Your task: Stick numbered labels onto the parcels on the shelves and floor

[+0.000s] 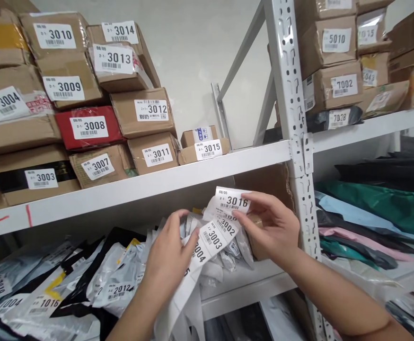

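Observation:
A long strip of white labels [212, 237] printed with numbers and barcodes runs between my two hands and hangs down below them. My left hand [169, 258] grips the strip along its length, thumb on top, near the labels 3003 and 3004. At the strip's upper end, my right hand [272, 225] pinches the label 3016 [230, 199] between thumb and fingers. That label overlaps the ones below it; whether it is detached I cannot tell. Just above the hands, a small box labelled 3015 [207, 150] sits at the shelf's right end.
A white metal shelf [150, 184] carries several stacked labelled cartons, one a red box [89, 128]. Plastic mailer bags [114, 284] lie on the level below. A perforated upright post [285, 71] stands right, with more boxes and a green bag [387, 201] beyond it.

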Demonstrator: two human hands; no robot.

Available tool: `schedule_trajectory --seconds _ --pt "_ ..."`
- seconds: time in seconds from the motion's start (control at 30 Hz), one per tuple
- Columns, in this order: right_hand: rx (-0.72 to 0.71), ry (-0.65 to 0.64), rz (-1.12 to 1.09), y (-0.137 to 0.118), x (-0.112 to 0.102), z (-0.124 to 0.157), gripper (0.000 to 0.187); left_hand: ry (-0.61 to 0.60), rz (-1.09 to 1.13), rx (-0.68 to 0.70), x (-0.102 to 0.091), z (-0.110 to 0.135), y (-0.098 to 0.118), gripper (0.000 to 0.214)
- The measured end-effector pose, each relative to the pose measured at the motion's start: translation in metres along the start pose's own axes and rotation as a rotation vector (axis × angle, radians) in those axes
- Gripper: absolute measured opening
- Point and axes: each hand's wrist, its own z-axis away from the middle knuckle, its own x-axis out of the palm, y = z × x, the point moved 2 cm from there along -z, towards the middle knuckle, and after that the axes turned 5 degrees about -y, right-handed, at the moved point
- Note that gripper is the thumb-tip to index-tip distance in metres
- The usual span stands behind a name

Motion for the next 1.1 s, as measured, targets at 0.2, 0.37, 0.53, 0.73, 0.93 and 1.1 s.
schedule_trajectory --seconds 0.2,0.37,0.53,0.73,0.93,1.1 --pt "0.014 -0.331 -0.014 0.000 0.004 0.006 0.059 0.034 0.293 0.189 -0.003 0.007 0.030 0.053" --pt "-0.063 -0.290 0.072 -0.007 -0.001 -0.006 0.024 -0.170 0.514 0.315 0.003 -0.008 0.040 0.024" --pt "-0.028 -0.358 0.041 -0.014 -0.006 -0.028 0.004 -0.127 0.695 0.236 0.010 -0.021 0.040 0.020" --pt "-0.040 -0.352 0.116 -0.016 0.005 -0.055 0.009 0.128 0.624 0.206 -0.001 -0.038 0.047 0.019" --pt "-0.232 -0.249 0.233 -0.028 0.008 -0.096 0.010 0.126 0.561 0.109 -0.025 -0.049 0.039 0.048" --pt "0.020 -0.149 0.015 -0.015 -0.010 -0.178 0.021 0.075 0.537 0.071 -0.060 -0.071 0.048 0.033"
